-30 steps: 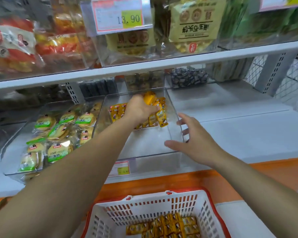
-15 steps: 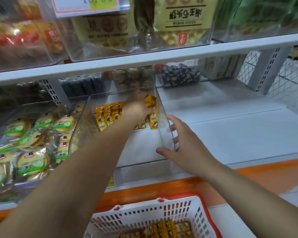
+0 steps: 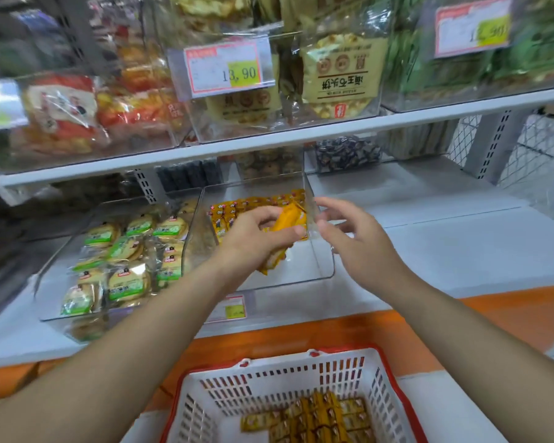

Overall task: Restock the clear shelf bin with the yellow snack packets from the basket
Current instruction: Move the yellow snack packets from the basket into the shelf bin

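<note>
Your left hand [image 3: 256, 239] gripped several yellow snack packets [image 3: 290, 219] over the clear shelf bin [image 3: 325, 270], while your right hand [image 3: 359, 247] hung relaxed beside its wall. The hold looked loose, though blur hid the fingers, so packets could have slipped and landed askew.

body: two forearms, bare to frame edge | left hand [image 3: 251, 241]: ungloved | right hand [image 3: 362, 251]: ungloved

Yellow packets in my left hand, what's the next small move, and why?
Probably lower the left hand and set its held packets against the row standing at the back of the clear bin. The hand grips them above the bin, the floor in front of that row is bare, and the right hand hovers open beside the bin's right wall.
</note>
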{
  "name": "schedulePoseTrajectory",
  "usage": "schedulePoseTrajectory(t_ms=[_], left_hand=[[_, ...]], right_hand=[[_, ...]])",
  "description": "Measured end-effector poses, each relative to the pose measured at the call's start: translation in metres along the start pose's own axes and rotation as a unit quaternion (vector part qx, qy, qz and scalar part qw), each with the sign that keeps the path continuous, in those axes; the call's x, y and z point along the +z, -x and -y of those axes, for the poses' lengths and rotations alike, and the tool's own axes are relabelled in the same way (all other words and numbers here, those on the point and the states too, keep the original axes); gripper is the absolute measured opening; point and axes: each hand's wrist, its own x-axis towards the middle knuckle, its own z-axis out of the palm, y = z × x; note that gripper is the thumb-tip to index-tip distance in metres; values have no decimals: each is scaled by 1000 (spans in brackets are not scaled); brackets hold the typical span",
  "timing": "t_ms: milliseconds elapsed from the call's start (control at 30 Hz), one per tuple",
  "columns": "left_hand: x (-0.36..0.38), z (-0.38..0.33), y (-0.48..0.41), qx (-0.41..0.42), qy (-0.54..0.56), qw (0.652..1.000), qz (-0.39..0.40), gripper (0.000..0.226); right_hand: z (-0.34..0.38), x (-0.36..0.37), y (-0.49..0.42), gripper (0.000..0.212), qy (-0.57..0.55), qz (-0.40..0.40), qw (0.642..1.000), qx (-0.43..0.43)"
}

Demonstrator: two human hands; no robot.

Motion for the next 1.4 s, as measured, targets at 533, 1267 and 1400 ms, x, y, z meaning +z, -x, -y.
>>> schedulePoseTrajectory(t_ms=[533, 1267, 1400], left_hand=[[0, -6, 85, -76, 102, 992, -20, 13], [7, 1, 86, 3, 119, 988, -94, 46], [8, 1, 78, 6, 142, 986, -84, 46]], right_hand=[[25, -19, 25, 30, -188, 105, 974, 71], [19, -11, 28, 5, -101, 127, 982, 100], [23, -7, 29, 18, -26, 130, 988, 85]])
